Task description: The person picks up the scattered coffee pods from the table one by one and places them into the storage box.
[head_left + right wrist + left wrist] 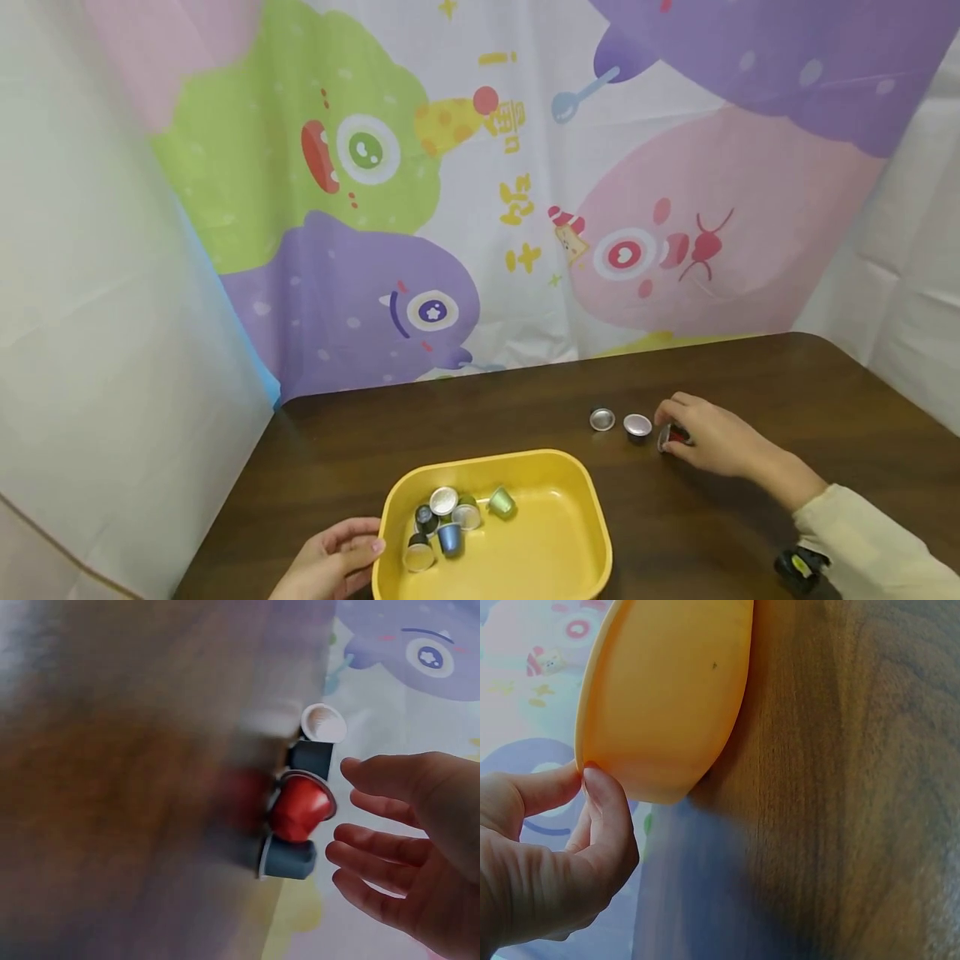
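Observation:
My left hand [330, 560] pinches the left rim of a yellow bin [592, 533]; in the left wrist view thumb and forefinger meet over the bin's edge [579, 735]. Several coffee capsules lie in the bin's left half, among them a blue one [450, 540] and a light green one [502, 502]. Over the table to the right, my right hand [712, 435] reaches around a red coffee capsule [301, 808]. In the right wrist view its fingers are spread and relaxed, with a gap before the red capsule. Dark capsules [289, 859] lie against it.
Two silver-lidded capsules, one at the left [602, 419] and one nearer the hand [637, 427], lie on the brown wooden table [525, 408]. A cartoon-printed curtain [525, 292] hangs along the back edge. White cloth [112, 292] hangs on the left.

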`<state>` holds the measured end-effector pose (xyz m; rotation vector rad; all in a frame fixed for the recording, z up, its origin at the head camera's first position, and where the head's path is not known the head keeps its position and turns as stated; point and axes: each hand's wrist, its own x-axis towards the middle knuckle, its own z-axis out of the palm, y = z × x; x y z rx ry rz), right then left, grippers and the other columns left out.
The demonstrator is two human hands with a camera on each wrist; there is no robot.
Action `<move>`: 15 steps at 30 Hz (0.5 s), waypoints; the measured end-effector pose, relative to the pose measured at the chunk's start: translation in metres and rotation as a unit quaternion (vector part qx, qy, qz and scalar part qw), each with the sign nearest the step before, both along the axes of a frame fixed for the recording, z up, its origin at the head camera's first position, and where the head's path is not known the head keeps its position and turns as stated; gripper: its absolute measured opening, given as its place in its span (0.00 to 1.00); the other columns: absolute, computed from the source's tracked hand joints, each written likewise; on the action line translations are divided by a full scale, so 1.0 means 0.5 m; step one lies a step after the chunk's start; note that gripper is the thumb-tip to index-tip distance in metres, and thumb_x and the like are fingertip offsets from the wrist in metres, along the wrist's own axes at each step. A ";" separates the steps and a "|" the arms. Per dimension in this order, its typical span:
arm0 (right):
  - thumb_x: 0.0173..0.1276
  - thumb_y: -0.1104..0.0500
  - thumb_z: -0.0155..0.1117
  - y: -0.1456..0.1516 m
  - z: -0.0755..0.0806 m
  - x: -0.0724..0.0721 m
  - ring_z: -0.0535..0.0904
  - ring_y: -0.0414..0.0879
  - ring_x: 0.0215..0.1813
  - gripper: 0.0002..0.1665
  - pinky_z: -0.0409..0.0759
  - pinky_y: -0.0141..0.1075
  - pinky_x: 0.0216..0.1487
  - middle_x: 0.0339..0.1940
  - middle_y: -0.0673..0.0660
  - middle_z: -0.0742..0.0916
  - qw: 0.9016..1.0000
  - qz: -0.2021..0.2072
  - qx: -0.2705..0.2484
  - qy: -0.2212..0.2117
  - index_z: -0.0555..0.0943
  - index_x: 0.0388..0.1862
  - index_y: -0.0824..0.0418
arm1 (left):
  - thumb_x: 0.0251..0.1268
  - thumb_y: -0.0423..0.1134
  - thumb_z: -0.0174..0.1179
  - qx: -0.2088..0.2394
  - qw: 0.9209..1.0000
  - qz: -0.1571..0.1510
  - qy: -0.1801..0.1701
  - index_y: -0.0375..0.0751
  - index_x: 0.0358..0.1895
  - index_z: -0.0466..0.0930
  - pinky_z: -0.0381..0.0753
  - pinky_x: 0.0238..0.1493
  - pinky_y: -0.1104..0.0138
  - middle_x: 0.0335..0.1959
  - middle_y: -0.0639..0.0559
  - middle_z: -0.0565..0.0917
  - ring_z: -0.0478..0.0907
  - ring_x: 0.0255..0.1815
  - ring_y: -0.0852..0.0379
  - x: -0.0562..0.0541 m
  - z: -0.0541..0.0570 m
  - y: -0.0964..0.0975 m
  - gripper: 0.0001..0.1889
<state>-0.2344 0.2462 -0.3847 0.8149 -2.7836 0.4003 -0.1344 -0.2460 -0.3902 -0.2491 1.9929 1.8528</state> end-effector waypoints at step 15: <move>0.53 0.61 0.75 0.004 -0.023 0.000 0.74 0.37 0.34 0.14 0.76 0.32 0.32 0.34 0.48 0.80 1.000 0.004 0.012 0.007 0.79 0.36 0.56 | 0.64 0.34 0.61 0.011 1.000 -0.006 0.004 0.30 0.57 0.72 0.84 0.48 0.65 0.37 0.55 0.82 0.81 0.41 0.62 -0.002 0.000 -0.001 0.21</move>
